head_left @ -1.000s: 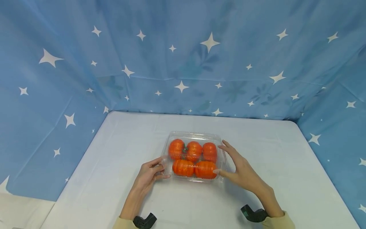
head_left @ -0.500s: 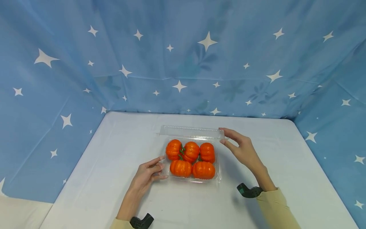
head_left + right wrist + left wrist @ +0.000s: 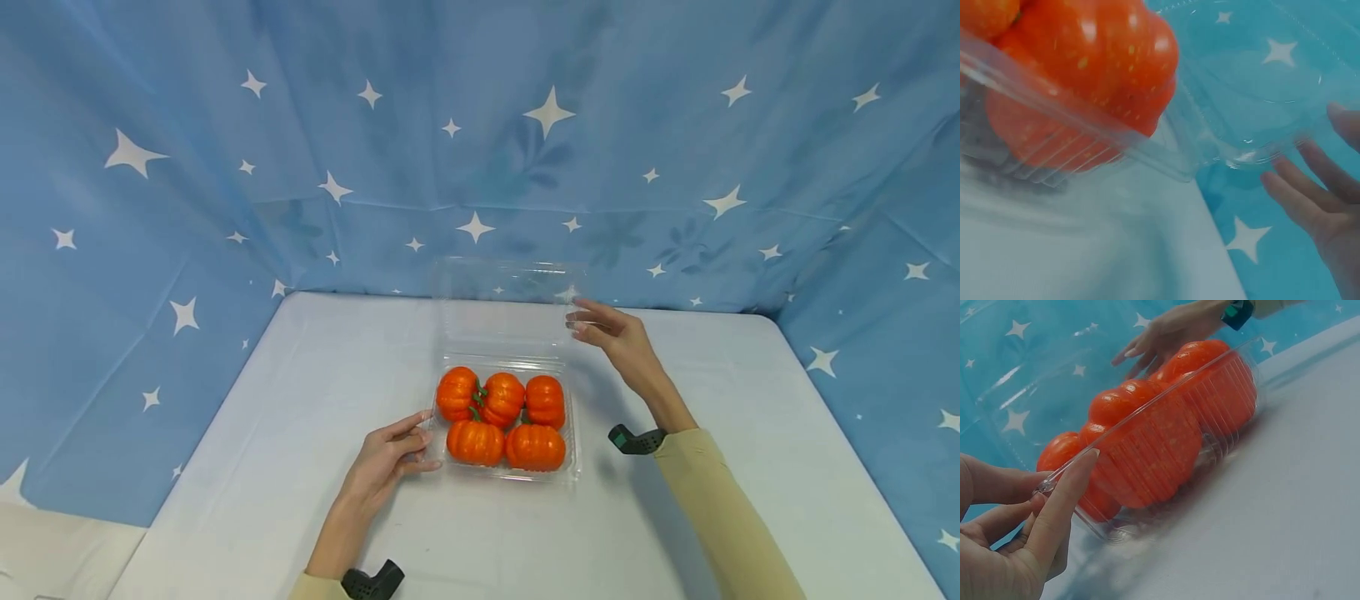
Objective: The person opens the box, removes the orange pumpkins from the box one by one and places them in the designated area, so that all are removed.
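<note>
A clear plastic clamshell container [image 3: 517, 476] stands on the table with several small orange-red pumpkins [image 3: 476, 442] inside, ribbed and green-stemmed. Its lid [image 3: 506, 321] is swung up at the back, see-through against the cloth. My left hand [image 3: 386, 462] pinches the container's left edge; the left wrist view shows thumb and fingers on either side of the rim [image 3: 1166, 394]. At the lid's right edge is my right hand [image 3: 628, 346]. In the right wrist view the lid's edge runs between the thumb and the fingertips [image 3: 1270, 178], lightly held.
The white-covered table [image 3: 345, 358] extends around the container. Blue star-printed cloth [image 3: 480, 167] hangs behind it and along both sides. A dark wrist camera [image 3: 636, 440] sits on the right wrist, another camera [image 3: 373, 580] on the left.
The lid, lying over the pumpkins a second ago, has been raised and swung back. My right hand has moved away from me with it, while the left hand keeps its place on the container.
</note>
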Motion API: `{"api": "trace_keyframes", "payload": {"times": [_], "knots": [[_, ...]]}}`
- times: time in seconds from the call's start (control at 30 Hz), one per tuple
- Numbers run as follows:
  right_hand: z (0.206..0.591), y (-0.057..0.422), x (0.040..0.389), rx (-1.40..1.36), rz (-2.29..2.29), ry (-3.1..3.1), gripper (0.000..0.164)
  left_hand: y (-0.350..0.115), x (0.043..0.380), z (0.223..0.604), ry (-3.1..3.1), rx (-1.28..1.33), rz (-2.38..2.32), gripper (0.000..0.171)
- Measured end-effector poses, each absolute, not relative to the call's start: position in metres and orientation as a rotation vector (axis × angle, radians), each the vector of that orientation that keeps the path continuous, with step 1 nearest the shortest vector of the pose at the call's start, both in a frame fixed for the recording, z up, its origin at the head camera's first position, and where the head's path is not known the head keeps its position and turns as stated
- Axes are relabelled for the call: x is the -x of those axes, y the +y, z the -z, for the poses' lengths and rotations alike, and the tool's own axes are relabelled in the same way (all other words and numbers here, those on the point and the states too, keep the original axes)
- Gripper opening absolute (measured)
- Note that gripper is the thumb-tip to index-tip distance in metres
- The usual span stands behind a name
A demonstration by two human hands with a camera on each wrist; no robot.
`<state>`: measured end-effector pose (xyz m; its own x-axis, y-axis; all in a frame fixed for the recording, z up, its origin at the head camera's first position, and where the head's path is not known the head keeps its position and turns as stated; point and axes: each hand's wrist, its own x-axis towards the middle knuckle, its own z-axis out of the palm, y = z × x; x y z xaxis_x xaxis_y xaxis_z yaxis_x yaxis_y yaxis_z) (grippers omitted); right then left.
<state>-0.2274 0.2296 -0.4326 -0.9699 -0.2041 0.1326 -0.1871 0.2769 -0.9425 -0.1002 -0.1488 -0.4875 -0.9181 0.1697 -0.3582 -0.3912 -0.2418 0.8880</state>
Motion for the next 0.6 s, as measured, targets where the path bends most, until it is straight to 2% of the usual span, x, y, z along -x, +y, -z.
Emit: {"api": "trace_keyframes", "payload": {"times": [0.17,0.6], "knots": [[0.442,0.226,0.241,0.349,1.923,2.390,0.052,-0.150,0.100,0.488,1.656,0.259,-2.213,0.050],[0.466,0.227,0.263,0.175,1.780,2.207,0.060,-0.156,0.097,0.490,1.677,0.298,-2.235,0.048]]}}
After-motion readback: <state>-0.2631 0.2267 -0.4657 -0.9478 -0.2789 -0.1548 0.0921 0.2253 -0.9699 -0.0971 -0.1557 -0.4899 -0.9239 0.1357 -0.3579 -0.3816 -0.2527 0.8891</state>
